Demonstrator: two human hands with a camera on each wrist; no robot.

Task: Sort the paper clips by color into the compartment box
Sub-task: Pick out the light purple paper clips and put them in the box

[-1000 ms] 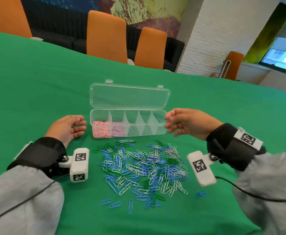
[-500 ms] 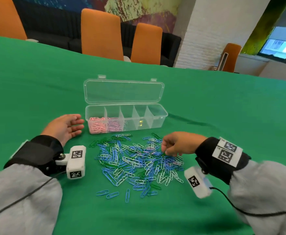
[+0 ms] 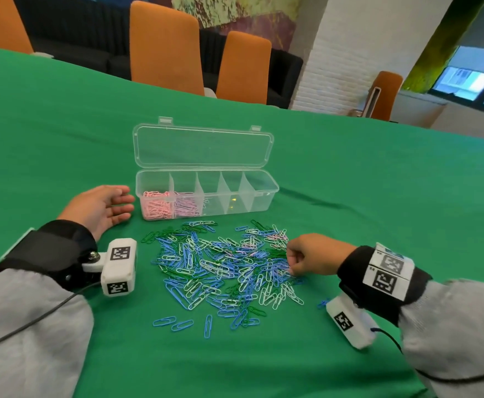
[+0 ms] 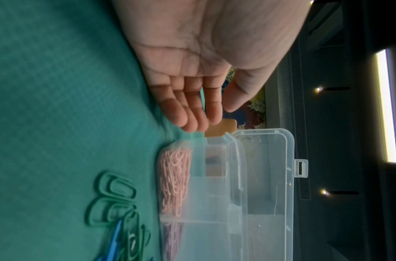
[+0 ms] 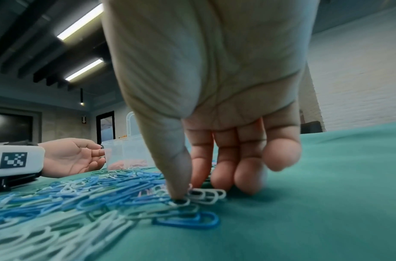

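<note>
— Where was the right hand (image 3: 314, 258)?

— Down on the right edge of the loose heap of blue, green and white wire paper clips (image 3: 220, 268), which lay on the green cloth-covered counter (image 3: 350, 173). Its fingers (image 5: 224, 169) were bent down with their tips among the clips, and the thumb tip pressed onto a white paper clip (image 5: 181, 202). Whether it actually pinched that clip, I could not tell.

— And the left hand (image 3: 98, 209)?

— It rested on its edge on the counter, palm turned inward, fingers relaxed and nearly straight, holding nothing. Just past its fingertips stood the clear plastic compartment box (image 3: 263, 193), lid (image 3: 203, 146) tipped back open.

— What was in the box?

— The compartment nearest the left hand held the pink paper clips (image 3: 157, 208). The next one along held the pale purple paper clips (image 3: 186, 208). A small yellowish glint showed in a compartment farther toward the right hand's side; too small to identify.

— And the heap relative to the hands?

— Between them, on the near side of the box, with a few stray blue clips (image 3: 183, 323) closer to the person.
</note>
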